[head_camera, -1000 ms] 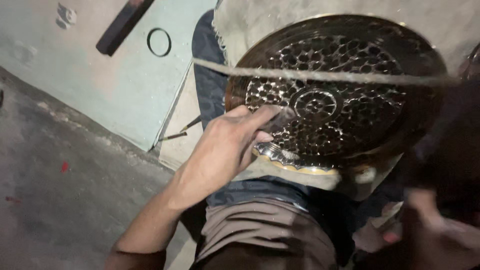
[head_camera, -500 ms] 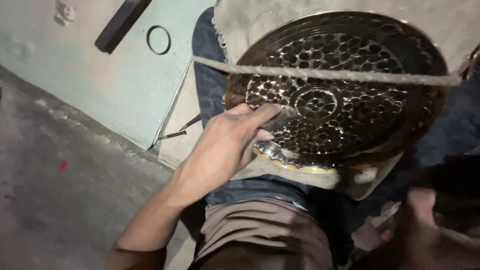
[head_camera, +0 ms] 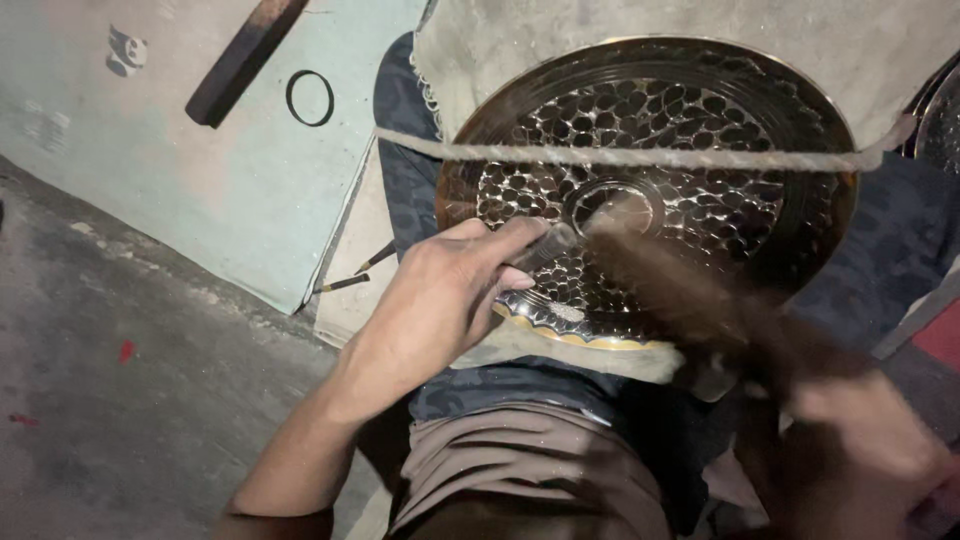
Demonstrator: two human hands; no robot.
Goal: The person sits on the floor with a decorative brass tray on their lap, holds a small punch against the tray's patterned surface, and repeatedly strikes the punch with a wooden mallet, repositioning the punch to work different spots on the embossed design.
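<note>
Your left hand [head_camera: 450,300] is clenched around a short dark punch [head_camera: 545,248], thumb and fingers wrapped tight, with the tip set on the embossed brass plate [head_camera: 700,130] just left of its raised centre boss [head_camera: 612,205]. Your right hand [head_camera: 865,440], low and to the right of the plate, is motion-blurred; it appears closed on the handle of a hammer [head_camera: 690,290] swinging in toward the punch, but the blur hides the fingers, so the grip itself I cannot tell for sure.

To do this step well, keep the punch planted before each blow and let only its tip touch the plate. Hold it firm enough that it does not skate across the dimples, and keep your knuckles off to the plate's left, clear of the hammer's path. Strike squarely down the punch's length; a glancing hit would probably mar the pattern already worked around the boss.

The plate rests on your lap over a pale cloth [head_camera: 560,350], its face tilted up toward you, with a taut cord [head_camera: 640,157] crossing above the boss. The punch's long axis runs from your fist up and to the right, pointing at the boss. The hammer's blurred length slants from your right hand up-left toward the same spot.
</note>
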